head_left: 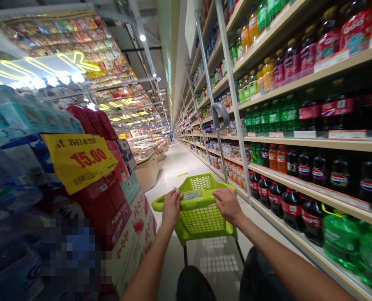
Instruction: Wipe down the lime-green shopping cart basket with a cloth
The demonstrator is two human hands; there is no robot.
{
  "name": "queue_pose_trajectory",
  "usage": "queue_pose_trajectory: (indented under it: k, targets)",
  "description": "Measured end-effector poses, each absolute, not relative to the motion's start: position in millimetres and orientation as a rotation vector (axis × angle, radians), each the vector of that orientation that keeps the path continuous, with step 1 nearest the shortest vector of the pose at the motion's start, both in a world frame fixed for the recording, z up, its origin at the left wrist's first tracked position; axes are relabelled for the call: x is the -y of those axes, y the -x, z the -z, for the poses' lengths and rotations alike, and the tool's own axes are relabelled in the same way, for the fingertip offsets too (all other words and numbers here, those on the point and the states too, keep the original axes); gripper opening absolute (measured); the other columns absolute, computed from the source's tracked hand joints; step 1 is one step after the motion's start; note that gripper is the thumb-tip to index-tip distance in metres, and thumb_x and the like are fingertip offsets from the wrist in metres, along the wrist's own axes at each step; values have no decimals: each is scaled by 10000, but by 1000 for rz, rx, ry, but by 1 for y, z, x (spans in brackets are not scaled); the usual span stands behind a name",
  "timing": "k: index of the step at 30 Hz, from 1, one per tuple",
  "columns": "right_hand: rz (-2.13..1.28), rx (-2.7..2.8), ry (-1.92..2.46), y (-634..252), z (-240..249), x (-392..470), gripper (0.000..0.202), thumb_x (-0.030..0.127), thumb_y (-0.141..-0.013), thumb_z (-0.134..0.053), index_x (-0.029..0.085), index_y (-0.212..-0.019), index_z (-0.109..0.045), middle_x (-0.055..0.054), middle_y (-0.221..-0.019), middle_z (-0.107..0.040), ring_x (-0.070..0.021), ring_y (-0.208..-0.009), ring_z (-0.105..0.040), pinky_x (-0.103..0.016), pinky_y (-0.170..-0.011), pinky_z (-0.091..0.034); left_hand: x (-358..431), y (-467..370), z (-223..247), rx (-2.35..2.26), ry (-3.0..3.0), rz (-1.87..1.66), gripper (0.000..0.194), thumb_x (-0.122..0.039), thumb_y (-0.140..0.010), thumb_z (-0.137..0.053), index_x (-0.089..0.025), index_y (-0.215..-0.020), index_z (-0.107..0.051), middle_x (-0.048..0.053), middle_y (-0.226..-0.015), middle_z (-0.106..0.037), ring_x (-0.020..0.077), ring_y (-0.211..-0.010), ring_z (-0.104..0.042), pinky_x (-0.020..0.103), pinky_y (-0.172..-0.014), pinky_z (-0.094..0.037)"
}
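Head view shows a person's two hands on a green shopping cart [206, 221], which stands on the pale aisle floor [173, 163] straight ahead of the body. The left hand [172, 205] has its fingers curled over the cart's handle, left of a small label [192, 195]; the right hand [229, 205] grips the handle right of that label, its fingers bent closed around it. The basket has perforated sides, and dark-clad knees [194, 284] show below it. Along the right, shelves [298, 182] carry rows of bottled drinks, with large green bottles [342, 236] low at the near end. Left of the cart are stacked cartons [123, 242] and a yellow price sign [82, 161] reading 15.00. Part of the lower left is pixelated.
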State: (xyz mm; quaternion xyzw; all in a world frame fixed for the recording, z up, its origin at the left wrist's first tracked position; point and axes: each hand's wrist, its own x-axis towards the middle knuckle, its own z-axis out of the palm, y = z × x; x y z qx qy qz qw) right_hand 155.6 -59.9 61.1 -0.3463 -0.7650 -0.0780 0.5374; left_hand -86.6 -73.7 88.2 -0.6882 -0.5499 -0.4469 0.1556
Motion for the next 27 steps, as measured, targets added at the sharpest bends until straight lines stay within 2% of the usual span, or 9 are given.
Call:
queue_pose_trajectory:
  k: [4, 12, 17, 21, 27]
  targets:
    - [199, 1857, 833, -161, -62, 59, 249, 159, -775, -421, 197, -937, -606, -65, -940, -638, -204, -917, -545, -416, -885, -347, 74, 74, -90, 1443, 2128, 1296, 256, -249, -819, -392, -210, -941, -613, 58, -1082, -584, 187, -1037, -522, 368, -935, -418]
    - [173, 1842, 820, -157, -62, 61, 258, 153, -759, -429, 189, -946, -604, -71, -945, -637, -207, -935, -543, -422, -903, -334, 81, 157, -94, 1796, 1702, 1360, 231, -250, -750, -407, -189, -807, -623, 83, -950, -608, 241, -948, -556, 426, -895, -432]
    - [166, 1823, 813, -161, -61, 59, 259, 158, -761, -416, 190, -931, -609, -66, -928, -639, -201, -918, -544, -415, -888, -342, 70, 112, -93, 1736, 1840, 1365, 226, -215, -746, -416, -199, -823, -627, 54, -906, -620, 204, -890, -576, 388, -857, -463]
    - [171, 1819, 820, -166, -61, 59, 253, 166, -767, -410, 191, -918, -611, -63, -917, -640, -201, -908, -545, -416, -883, -342, 68, 74, -92, 1559, 2056, 1419, 235, -215, -776, -417, -195, -875, -629, 58, -1000, -608, 188, -963, -560, 371, -900, -444]
    - [158, 1852, 783, -162, -60, 63, 261, 177, -771, -420, 195, -963, -597, -63, -966, -635, -199, -954, -535, -416, -919, -320, 80, 116, -91, 1700, 1870, 1389, 217, -214, -741, -447, -203, -870, -621, 65, -997, -602, 223, -989, -545, 415, -919, -421]
